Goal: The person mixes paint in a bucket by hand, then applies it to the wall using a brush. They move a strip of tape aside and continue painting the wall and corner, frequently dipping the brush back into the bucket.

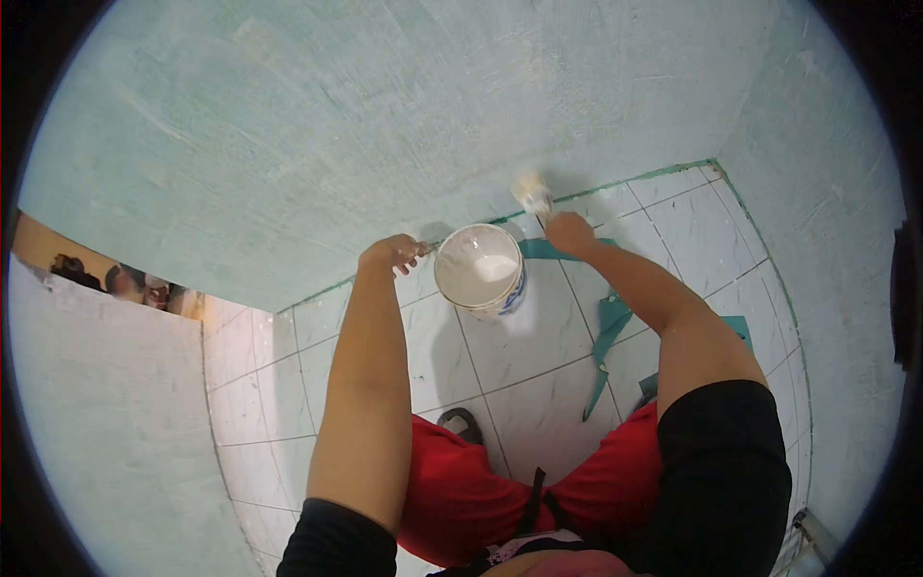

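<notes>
My right hand (570, 235) is wrapped round the handle of a wide paintbrush (532, 190). Its pale bristles are against the foot of the pale green wall (404, 115), slightly blurred. A white bucket (495, 306) stands on the tiles near the wall, with white paint (497, 273) inside and on its inner walls. At the bucket's left rim my left hand (392, 254) is closed, its fingertips gripping the bucket's side or handle; the exact hold is too small to make out.
Strips of green material (605, 337) lie on the white tiled floor (524, 370), right of the bucket. A green band (663, 173) follows the wall's base. A side wall (827, 221) rises at the right. A low partition (106, 423) is at the left. My sandalled foot (462, 423) is below the bucket.
</notes>
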{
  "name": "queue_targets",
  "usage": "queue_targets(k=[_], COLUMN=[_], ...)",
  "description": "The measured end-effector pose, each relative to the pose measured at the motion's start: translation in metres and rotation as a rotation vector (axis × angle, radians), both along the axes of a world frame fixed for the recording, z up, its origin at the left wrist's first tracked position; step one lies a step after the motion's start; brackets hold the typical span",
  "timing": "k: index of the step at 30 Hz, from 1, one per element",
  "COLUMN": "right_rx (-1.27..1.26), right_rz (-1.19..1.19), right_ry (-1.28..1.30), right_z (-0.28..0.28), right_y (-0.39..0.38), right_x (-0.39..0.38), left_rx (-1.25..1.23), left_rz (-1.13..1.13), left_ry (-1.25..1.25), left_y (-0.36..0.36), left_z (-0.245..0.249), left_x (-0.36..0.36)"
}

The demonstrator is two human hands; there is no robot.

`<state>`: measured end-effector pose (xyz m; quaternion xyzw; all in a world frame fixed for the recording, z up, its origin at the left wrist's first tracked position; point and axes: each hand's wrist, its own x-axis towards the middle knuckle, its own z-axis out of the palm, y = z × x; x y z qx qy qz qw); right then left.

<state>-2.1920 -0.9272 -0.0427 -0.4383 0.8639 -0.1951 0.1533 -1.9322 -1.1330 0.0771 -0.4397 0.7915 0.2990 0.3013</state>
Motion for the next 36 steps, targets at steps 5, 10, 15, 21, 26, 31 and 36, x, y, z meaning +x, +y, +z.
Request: queue_targets(k=[5, 10, 15, 21, 26, 31, 36], right_rx=[0.003, -0.033, -0.242, -0.113, -0.060, -0.061, -0.099], right_rz=[0.050, 0.077, 0.257, 0.241, 0.040, -0.075, -0.192], right_ry=[0.065, 0.011, 0.157, 0.294, 0.455, 0.571, 0.495], right_z=[-0.014, 0.083, 0.135, 0.088, 0.049, 0.057, 0.016], right_y=[-0.036, -0.033, -0.051, -0.060, 0.001, 0.056, 0.054], right_x=[-0.027, 0.025, 0.071, 0.021, -0.061, -0.107, -0.092], left_rx=[-0.029, -0.019, -0.035, -0.072, -0.059, -0.009, -0.030], left_rz=[-0.006, -0.013, 0.007, 0.021, 0.043, 0.001, -0.027], left_ry=[-0.012, 0.008, 0.036, -0.035, -0.010, -0.100, -0.089], left_y=[-0.004, -0.009, -0.003, -0.001, -0.006, -0.009, -0.007], left_z=[-0.004, -0.009, -0.009, -0.012, -0.010, -0.003, -0.002], left_x=[0.001, -0.007, -0.011, -0.016, -0.007, -0.002, -0.003])
